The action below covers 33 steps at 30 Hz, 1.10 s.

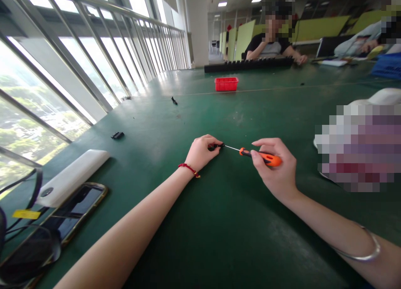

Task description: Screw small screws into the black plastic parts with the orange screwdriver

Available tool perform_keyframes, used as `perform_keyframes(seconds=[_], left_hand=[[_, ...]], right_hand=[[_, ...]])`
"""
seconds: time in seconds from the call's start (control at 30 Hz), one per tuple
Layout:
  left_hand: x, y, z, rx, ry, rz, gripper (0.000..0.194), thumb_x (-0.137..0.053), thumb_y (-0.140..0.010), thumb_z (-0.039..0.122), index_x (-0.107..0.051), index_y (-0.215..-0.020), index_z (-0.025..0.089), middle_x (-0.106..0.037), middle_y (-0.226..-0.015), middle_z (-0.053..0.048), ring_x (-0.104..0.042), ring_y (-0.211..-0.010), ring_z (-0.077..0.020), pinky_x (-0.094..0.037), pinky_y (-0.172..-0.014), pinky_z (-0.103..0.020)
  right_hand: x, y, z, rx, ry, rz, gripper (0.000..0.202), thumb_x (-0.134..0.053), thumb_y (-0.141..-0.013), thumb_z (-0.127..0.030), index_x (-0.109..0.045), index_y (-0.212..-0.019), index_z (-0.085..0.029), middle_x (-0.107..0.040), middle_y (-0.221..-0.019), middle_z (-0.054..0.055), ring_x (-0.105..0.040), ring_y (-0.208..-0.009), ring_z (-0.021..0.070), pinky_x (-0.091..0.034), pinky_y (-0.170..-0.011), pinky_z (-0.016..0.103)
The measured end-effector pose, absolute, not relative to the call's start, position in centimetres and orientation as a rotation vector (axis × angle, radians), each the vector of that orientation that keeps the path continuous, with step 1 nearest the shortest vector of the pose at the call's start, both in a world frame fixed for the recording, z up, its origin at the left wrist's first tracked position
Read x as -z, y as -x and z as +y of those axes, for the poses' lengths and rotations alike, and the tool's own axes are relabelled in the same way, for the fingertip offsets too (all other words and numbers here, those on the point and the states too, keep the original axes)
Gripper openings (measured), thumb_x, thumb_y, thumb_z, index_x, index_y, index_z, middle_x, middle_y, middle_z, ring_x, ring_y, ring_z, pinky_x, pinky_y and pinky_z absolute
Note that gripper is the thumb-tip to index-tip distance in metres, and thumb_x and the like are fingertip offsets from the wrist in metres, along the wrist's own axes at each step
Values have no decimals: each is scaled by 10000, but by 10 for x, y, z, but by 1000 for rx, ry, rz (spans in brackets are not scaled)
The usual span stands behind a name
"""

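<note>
Near the middle of the green table [194,214], my left hand [203,151] is closed on a small black part [216,146], pinched between thumb and fingers. Most of that part is hidden by the fingers, so its exact kind cannot be made out. My right hand [275,168] grips a screwdriver [273,159] with an orange and black handle. Its thin metal shaft points left, and the tip meets the black part or lies right at it. The handle rests between thumb and fingers, with the index finger lifted off above it.
On the left lie a white power bank [75,178], a phone [81,209], cables [34,193] and a small black piece [118,135]. Another black bit [174,100] and a red bin [226,84] sit farther off. A person [271,42] sits opposite, behind a long black strip [247,65].
</note>
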State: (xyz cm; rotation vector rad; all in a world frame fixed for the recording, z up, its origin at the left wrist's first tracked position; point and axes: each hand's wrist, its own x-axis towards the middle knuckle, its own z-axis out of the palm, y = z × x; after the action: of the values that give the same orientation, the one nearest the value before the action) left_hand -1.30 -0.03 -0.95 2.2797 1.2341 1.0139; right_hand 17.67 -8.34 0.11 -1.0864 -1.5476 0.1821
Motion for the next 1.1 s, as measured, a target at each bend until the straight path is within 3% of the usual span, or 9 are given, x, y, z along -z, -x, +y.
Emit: perform_keyframes(seconds=[0.13, 0.3, 0.5, 0.63, 0.7, 0.83, 0.9, 1.03, 1.1], left_hand=[[8, 13, -1, -1004, -2283, 1244, 192, -588, -726, 137, -727, -853, 175, -695, -861, -22, -623, -693, -115, -531, -711, -235], [9, 13, 0, -1002, -2285, 1276, 165, -598, -720, 157, -718, -832, 178, -695, -817, -17, -625, -692, -126, -529, -695, -244], [9, 13, 0, -1021, -2264, 1271, 144, -602, -721, 157, -710, -816, 161, -702, -801, -22, -632, -701, -135, -530, -701, -251], [9, 13, -1, -1026, -2250, 1279, 136, -604, -719, 155, -706, -808, 163, -712, -807, -17, -642, -716, -137, -533, -723, -255], [9, 14, -1, -1026, -2244, 1283, 133, -606, -718, 158, -706, -806, 162, -713, -806, -18, -645, -717, -139, -536, -727, -258], [10, 14, 0, -1027, -2222, 1282, 127, -607, -720, 170, -704, -801, 165, -714, -797, -19, -650, -718, -143, -544, -739, -267], [10, 14, 1, -1032, -2214, 1275, 126, -607, -719, 170, -703, -800, 165, -715, -801, -20, -653, -723, -146, -547, -749, -273], [11, 14, 1, -1042, -2208, 1267, 123, -607, -714, 168, -699, -795, 166, -714, -806, -21, -656, -732, -147, -552, -756, -277], [11, 14, 1, -1042, -2210, 1263, 122, -608, -712, 169, -697, -795, 166, -710, -803, -21, -655, -730, -146, -552, -753, -276]], right_hand=[[-1, -176, -82, -227, 1034, -1510, 368, -628, -711, -192, -469, -1041, -227, -526, -744, -29, -541, -629, 132, -452, -592, 278], [-2, -174, -84, -253, 1126, -1533, 169, -609, -772, -257, -525, -914, -224, -462, -557, -73, -470, -483, 106, -419, -536, 261], [-2, -174, -82, -220, 1031, -1480, 362, -641, -710, -186, -472, -1028, -221, -535, -748, -24, -568, -666, 144, -480, -647, 300], [-1, -176, -82, -313, 1130, -1483, 219, -611, -774, -270, -509, -960, -217, -482, -582, -65, -485, -491, 112, -427, -507, 263], [0, -176, -82, -308, 1135, -1468, 182, -607, -781, -278, -522, -930, -219, -490, -596, -58, -488, -493, 109, -428, -497, 259], [2, -177, -78, -286, 1010, -1432, 437, -650, -706, -195, -443, -1089, -234, -521, -817, -15, -560, -689, 140, -504, -648, 307], [1, -176, -78, -317, 997, -1441, 496, -654, -699, -192, -412, -1129, -237, -517, -809, -21, -560, -697, 144, -503, -648, 306], [-2, -175, -83, -382, 1117, -1488, 190, -611, -782, -287, -527, -941, -224, -479, -599, -60, -472, -478, 104, -408, -470, 247], [-2, -175, -83, -342, 1122, -1496, 146, -609, -785, -284, -544, -898, -218, -501, -612, -49, -499, -503, 110, -422, -493, 251]])
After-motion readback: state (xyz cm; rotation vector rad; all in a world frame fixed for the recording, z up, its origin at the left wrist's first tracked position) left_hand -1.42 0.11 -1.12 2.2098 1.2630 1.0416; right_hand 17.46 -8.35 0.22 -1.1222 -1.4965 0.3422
